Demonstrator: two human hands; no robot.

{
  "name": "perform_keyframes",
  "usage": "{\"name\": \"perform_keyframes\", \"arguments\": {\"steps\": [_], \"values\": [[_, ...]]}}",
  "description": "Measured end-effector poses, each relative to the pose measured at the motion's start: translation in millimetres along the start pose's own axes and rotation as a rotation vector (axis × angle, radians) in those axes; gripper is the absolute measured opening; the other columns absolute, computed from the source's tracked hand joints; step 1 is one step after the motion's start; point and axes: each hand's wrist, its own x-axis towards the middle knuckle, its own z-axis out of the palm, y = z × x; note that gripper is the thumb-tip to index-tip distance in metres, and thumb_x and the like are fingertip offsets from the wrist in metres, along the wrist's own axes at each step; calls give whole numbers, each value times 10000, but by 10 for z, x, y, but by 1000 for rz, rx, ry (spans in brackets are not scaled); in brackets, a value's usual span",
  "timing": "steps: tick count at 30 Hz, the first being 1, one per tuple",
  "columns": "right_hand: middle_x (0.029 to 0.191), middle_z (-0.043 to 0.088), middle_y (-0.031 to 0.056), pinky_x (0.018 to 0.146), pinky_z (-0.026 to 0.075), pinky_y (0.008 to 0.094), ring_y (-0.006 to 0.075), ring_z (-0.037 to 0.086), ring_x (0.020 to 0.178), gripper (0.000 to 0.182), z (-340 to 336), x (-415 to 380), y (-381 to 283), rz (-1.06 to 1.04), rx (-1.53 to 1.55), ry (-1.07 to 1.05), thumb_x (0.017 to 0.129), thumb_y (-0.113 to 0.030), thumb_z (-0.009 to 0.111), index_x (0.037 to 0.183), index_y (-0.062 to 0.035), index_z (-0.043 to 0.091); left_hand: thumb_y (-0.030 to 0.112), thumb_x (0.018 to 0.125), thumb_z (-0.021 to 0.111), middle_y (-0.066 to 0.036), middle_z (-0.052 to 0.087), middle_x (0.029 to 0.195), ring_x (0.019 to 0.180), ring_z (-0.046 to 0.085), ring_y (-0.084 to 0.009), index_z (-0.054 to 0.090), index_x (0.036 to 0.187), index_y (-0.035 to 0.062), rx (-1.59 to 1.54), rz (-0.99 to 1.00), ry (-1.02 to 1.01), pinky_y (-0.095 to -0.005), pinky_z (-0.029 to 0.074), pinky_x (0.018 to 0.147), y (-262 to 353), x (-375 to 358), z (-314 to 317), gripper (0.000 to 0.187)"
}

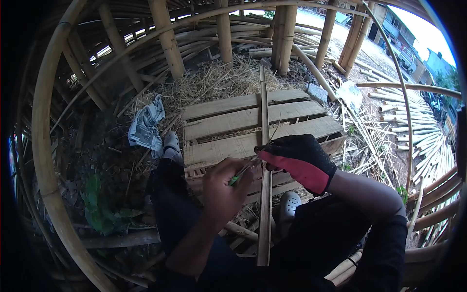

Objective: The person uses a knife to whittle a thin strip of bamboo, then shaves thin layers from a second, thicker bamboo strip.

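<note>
My bare left hand [226, 184] is closed around a green-handled tool [234, 180], which looks like a small knife; its thin end points toward my other hand. Wearing a black and red glove, my right hand [301, 160] pinches thin bamboo slivers close to that end. Fingers hide part of the contact. Between my hands a long split bamboo strip [264, 214] runs from my lap across the wooden slatted crate [224, 124]. The gloved fingertips are at the strip, but whether they grip it too is hidden.
Bamboo posts [284, 39] and curved poles [44, 146] surround me. Dry shavings [209, 80] cover the ground behind the crate. Crumpled newspaper [147, 126] lies at left, and many cut bamboo poles [418, 126] are stacked at right. My shoe [290, 203] is beside the crate.
</note>
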Motion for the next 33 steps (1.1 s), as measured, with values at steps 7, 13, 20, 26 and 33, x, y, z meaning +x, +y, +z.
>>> {"name": "perform_keyframes", "arguments": {"steps": [7, 13, 20, 26, 33], "values": [[1020, 710, 126, 792, 564, 345, 269, 695, 916, 279, -296, 73, 82, -524, -483, 128, 942, -259, 636, 1154, -94, 709, 123, 908, 703, 0, 672, 767, 602, 512, 4, 705, 976, -1, -494, -507, -89, -177, 374, 525, 93, 27, -87, 141], [1006, 707, 116, 782, 567, 346, 268, 693, 898, 251, -69, 113, 260, -672, -494, 72, 936, -269, 653, 1106, -96, 717, 112, 896, 723, 8, 673, 765, 601, 506, 12, 717, 985, -4, -477, -471, -99, -171, 377, 515, 167, -44, 41, 146], [956, 697, 116, 772, 557, 363, 292, 679, 889, 242, -36, 157, 349, -795, -609, 73, 938, -266, 628, 1061, -72, 704, 154, 903, 722, -4, 690, 762, 684, 592, -22, 732, 1004, -13, -432, -535, -165, -203, 465, 596, 134, -66, 34, 196], [972, 699, 107, 780, 555, 360, 283, 678, 894, 246, 13, 109, 244, -489, -534, -33, 940, -256, 609, 1083, -71, 688, 145, 918, 690, 30, 644, 710, 657, 541, -1, 728, 959, -7, -230, -394, -171, -194, 424, 572, 173, -58, 55, 162], [923, 672, 142, 767, 557, 356, 313, 672, 866, 297, 42, 123, 240, -670, -633, 11, 943, -348, 605, 1031, -80, 699, 104, 917, 687, 59, 603, 692, 573, 476, 20, 717, 1006, 12, -444, -561, -39, -174, 362, 499, 93, -95, 75, 132]]}}
